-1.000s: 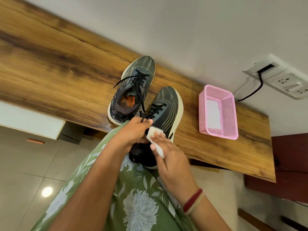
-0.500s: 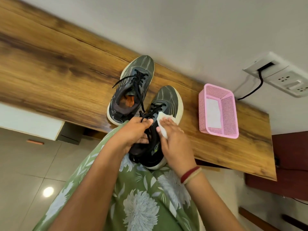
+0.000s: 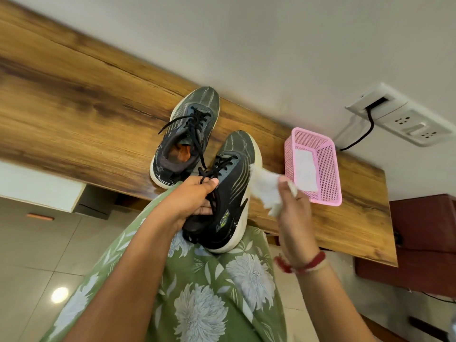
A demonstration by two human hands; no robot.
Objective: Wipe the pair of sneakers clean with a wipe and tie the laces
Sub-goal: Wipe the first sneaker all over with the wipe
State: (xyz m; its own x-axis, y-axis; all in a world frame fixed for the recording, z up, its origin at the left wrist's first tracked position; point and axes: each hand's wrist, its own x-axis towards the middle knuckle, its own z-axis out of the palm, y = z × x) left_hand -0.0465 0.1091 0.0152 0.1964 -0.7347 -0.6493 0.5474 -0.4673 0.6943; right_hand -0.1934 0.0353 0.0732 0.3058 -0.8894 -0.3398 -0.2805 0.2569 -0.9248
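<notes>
left hand is clenched on the near sneaker, its grip wrapped over the collar and the black laces, thumb on top. the heel hangs off the desk's near edge over the green floral lap, the toe resting on the wooden desk. there's a small neon-green logo on the sneaker's side by the heel, too small and blurred to read. right hand, red thread band at the wrist, has its grip closed on a crumpled white wipe, held just beside the sneaker's right flank, the wipe's tip near the cream sole; can't tell if it's touching. the other sneaker sits flat on the desk, just behind and left of the held one, heel at the near edge, laces loose and untied, orange insole showing inside. toward the desk's right end, a pink mesh basket with a white sheet lying in its bottom. on the wall past it, a white socket panel with a black cable plugged in.
</notes>
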